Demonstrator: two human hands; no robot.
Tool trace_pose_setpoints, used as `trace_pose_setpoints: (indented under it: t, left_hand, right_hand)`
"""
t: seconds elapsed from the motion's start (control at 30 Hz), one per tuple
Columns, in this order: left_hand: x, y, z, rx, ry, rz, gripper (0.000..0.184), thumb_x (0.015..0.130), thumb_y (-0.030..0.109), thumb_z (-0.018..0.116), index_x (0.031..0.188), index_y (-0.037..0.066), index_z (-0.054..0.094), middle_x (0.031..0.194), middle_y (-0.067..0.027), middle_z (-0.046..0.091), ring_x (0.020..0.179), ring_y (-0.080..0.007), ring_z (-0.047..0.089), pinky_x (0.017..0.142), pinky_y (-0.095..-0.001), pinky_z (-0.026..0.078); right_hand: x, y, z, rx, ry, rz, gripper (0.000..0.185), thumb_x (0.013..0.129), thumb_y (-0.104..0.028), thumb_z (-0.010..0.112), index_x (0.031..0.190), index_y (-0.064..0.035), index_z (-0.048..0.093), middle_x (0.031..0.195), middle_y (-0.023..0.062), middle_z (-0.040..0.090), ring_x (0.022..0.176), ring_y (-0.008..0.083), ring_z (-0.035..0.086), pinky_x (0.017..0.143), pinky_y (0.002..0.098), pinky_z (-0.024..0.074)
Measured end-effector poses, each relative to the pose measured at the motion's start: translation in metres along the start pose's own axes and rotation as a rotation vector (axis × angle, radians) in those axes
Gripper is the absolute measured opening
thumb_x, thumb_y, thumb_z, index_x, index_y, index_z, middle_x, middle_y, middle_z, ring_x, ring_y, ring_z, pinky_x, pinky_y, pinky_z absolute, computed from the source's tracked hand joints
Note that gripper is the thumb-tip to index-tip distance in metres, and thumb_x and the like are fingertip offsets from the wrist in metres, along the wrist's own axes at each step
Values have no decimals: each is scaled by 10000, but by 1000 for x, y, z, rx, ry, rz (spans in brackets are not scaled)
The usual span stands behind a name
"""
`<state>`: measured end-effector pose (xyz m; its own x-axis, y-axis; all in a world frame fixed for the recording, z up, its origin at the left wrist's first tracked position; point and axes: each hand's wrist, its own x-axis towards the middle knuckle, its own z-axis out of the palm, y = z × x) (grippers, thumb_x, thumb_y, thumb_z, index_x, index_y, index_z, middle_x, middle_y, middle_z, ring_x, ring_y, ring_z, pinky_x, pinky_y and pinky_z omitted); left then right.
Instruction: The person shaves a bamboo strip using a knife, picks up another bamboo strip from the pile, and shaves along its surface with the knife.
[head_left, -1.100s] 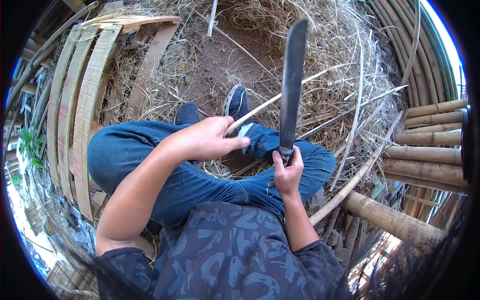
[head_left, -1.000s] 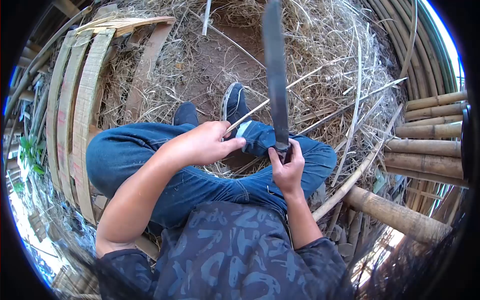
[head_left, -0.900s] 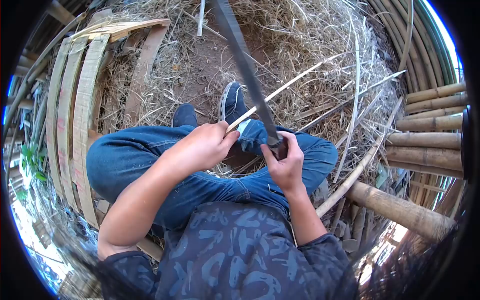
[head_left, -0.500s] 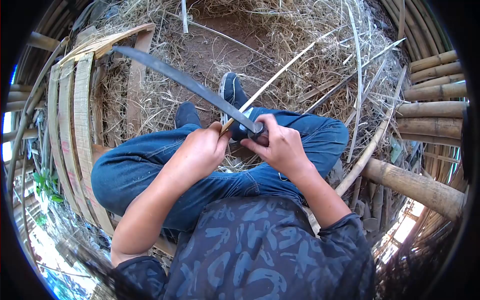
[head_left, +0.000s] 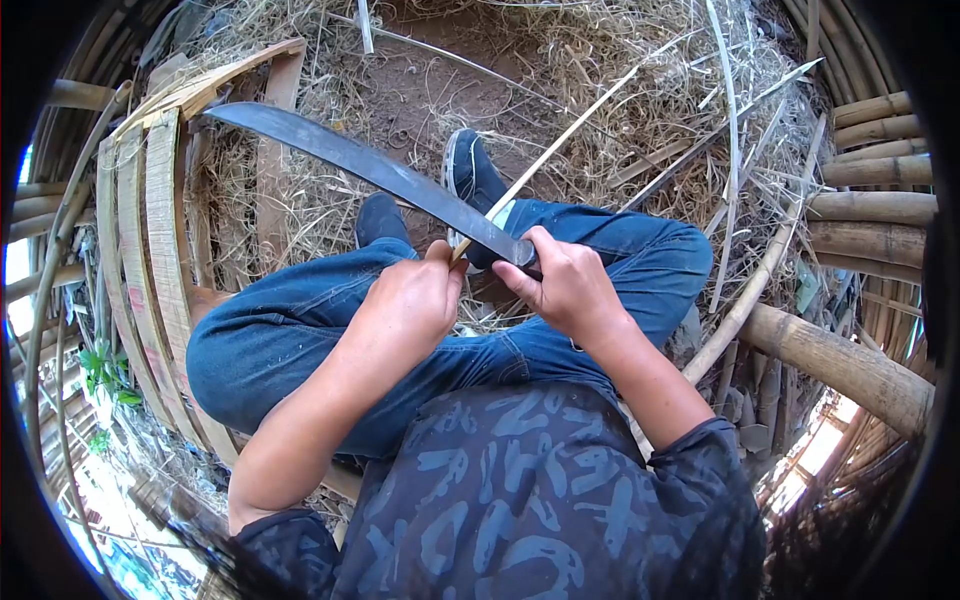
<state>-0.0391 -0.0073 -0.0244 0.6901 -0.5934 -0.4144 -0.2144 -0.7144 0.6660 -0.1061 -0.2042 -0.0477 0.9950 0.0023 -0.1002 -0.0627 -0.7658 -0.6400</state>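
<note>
Left hand (head_left: 408, 300): fingers clamped on the lower end of a thin pale strip (head_left: 590, 113), which leaves the grip between thumb and forefinger and runs obliquely up to the right, past a trouser cuff, over the straw (head_left: 625, 135). Right hand (head_left: 572, 285): fingers wrapped round the handle of a machete (head_left: 370, 168), handle mostly hidden; blade slants up-left and crosses over the strip just beyond the left fingers. Blade-to-strip contact at the crossing: cannot tell for certain. Hands near each other, a small gap between. Blade tip appears just beside the upper end of the wooden slats (head_left: 160, 200); height difference unreadable. Bare soil (head_left: 400, 100) ahead of the shoes (head_left: 472, 168) gives open room. Bamboo poles (head_left: 872, 210) border the right side, well apart from the right hand.
</note>
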Motion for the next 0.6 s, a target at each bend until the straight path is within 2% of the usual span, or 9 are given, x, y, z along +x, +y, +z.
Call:
trace_pose_setpoints:
  t: [0.2,0.27,0.33,0.37,0.4,0.47,0.53,0.6]
  left_hand:
    - [1,7,-4,40,7,-40,180,974,118,471,965,-52,531,715,-291,589,732,-471,588,636,-551,436]
    - [-1,6,-7,59,4,-57,178,977,122,475,957,-47,526,694,-289,584,716,-471,588,621,-550,435]
    - [-9,1,-9,12,32,-25,182,982,133,480,934,-40,510,665,-283,580,688,-478,586,609,-548,439]
    - [-9,1,-8,10,31,-25,182,982,133,480,934,-40,510,665,-283,580,688,-478,586,609,-548,439]
    - [-5,3,-6,34,48,-5,188,983,137,483,921,-39,504,656,-280,580,676,-479,585,607,-546,442]
    - [-1,6,-2,45,57,13,196,985,142,485,908,-38,498,646,-277,579,663,-479,585,604,-545,445]
    - [1,11,-2,83,62,-20,192,983,138,488,900,-35,497,632,-279,574,651,-475,588,592,-541,449]
    - [-1,12,0,112,51,0,192,984,148,484,908,-28,503,629,-278,578,641,-468,597,575,-540,460]
  right_hand:
    - [7,23,6,-69,61,-31,464,868,-463,662,800,-24,527,616,184,620,597,380,646,517,441,515]
    - [8,33,-5,-198,114,-35,460,874,-462,657,797,-21,548,623,195,621,603,385,649,532,449,519]
    - [17,69,-20,-176,73,293,482,890,-470,638,793,-2,572,634,211,624,621,400,652,558,469,518]
    - [20,84,-26,-124,124,353,523,911,-486,604,776,19,584,634,227,622,643,417,653,580,493,508]
    - [22,83,-30,-149,206,237,547,923,-493,583,777,34,589,626,233,619,642,423,651,581,497,500]
    - [16,70,-31,-30,138,354,555,927,-500,569,792,38,599,625,244,614,646,434,645,581,496,496]
    - [12,43,-21,36,88,315,590,920,-548,553,787,25,595,627,245,615,658,443,643,583,500,496]
    - [15,22,-9,-62,57,211,592,920,-583,522,764,-15,582,624,227,620,646,445,639,572,505,510]
